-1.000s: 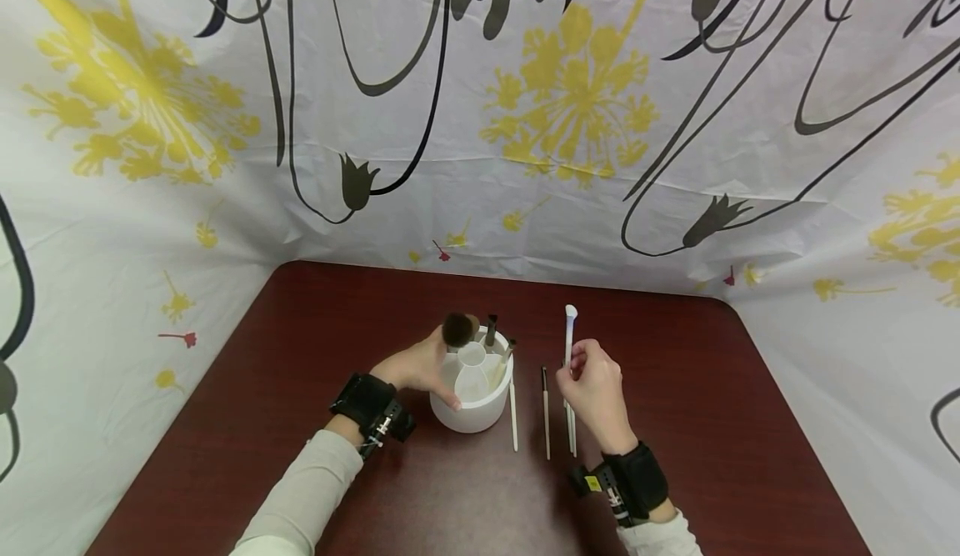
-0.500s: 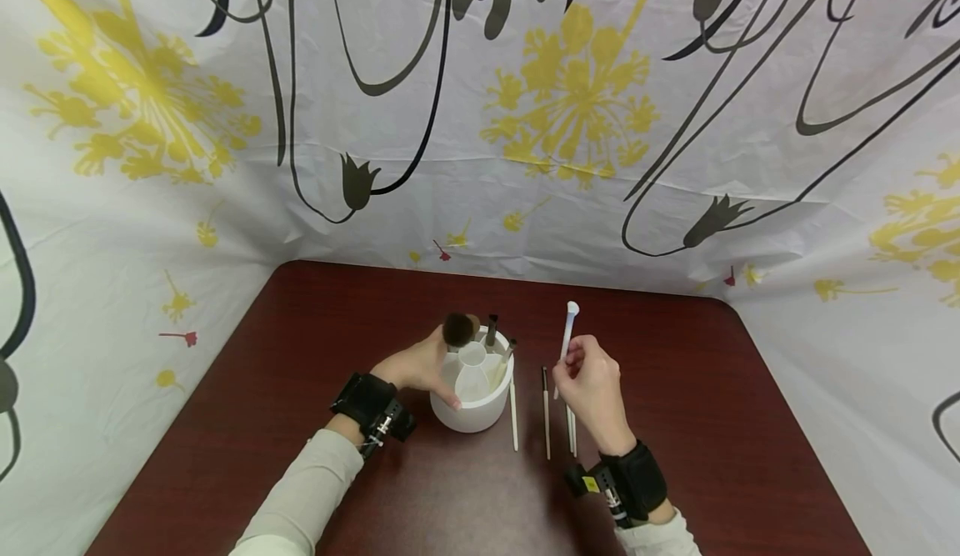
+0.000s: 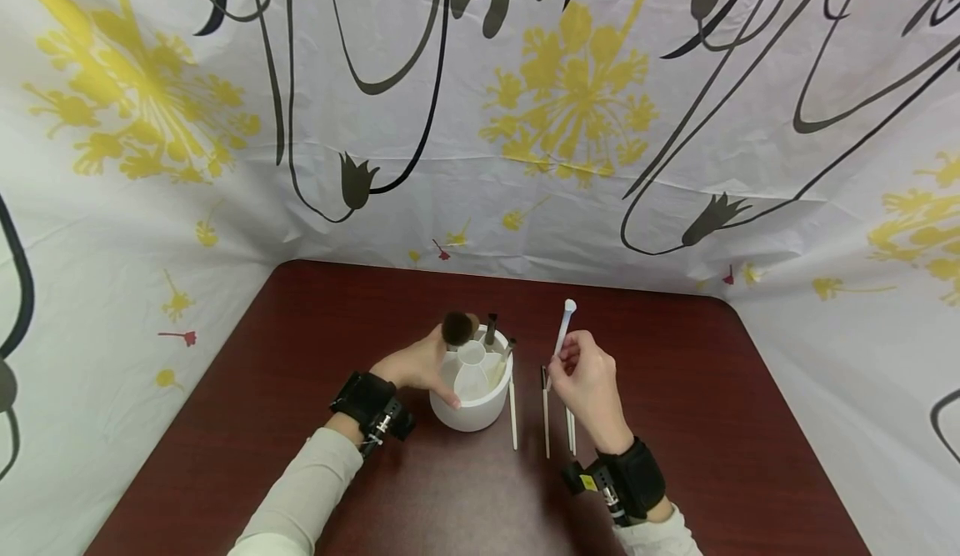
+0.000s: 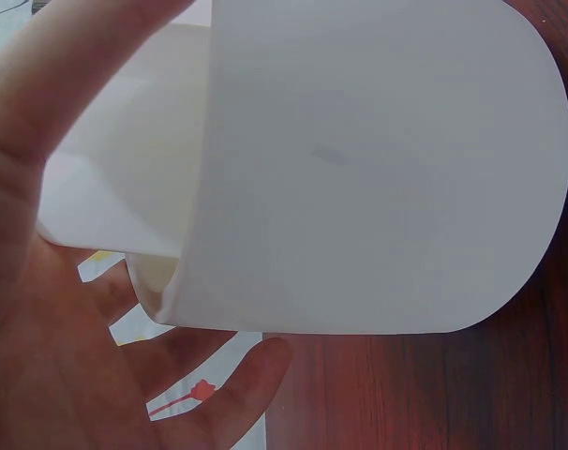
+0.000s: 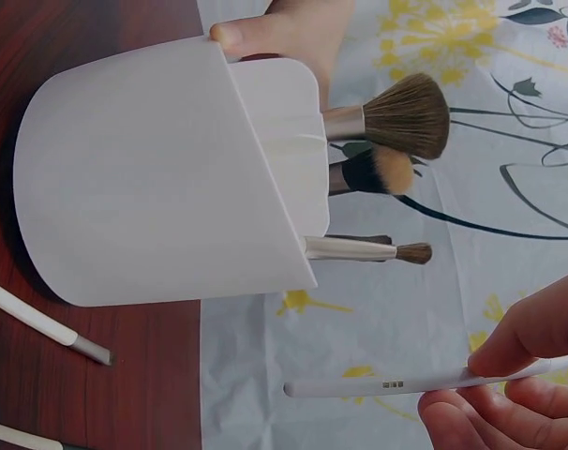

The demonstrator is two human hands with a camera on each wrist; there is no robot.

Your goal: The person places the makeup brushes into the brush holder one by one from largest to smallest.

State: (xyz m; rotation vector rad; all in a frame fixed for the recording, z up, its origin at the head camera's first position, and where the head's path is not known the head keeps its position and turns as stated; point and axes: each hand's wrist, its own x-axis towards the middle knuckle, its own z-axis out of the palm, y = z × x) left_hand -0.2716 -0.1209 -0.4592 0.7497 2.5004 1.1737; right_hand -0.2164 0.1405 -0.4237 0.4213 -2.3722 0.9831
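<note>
A white makeup brush holder (image 3: 467, 418) with inner compartments stands on the table. My left hand (image 3: 414, 367) grips its left side, thumb at the front of the rim and the other fingers behind. Several brushes stand in it, among them a wide fluffy brush (image 5: 406, 117), a tan-tipped brush (image 5: 378, 173) and a small brush (image 5: 359, 249). To its right, above the table, my right hand (image 3: 588, 383) pinches a white-handled makeup brush (image 5: 359, 385) between thumb and fingers. Its pale head points up and away in the head view, and its handle end points towards the holder in the right wrist view.
Slim brushes lie on the dark red table (image 3: 435, 506): a pale one (image 3: 513, 418) beside the holder, a dark-tipped one (image 3: 546, 423) further right, and pale handles (image 3: 572, 433) by the right hand. A patterned sheet (image 3: 420, 222) hangs behind the table.
My right hand has lifted the white brush off the pale handles and moved a little left and away, tilting it. The left hand and the holder have stayed put.
</note>
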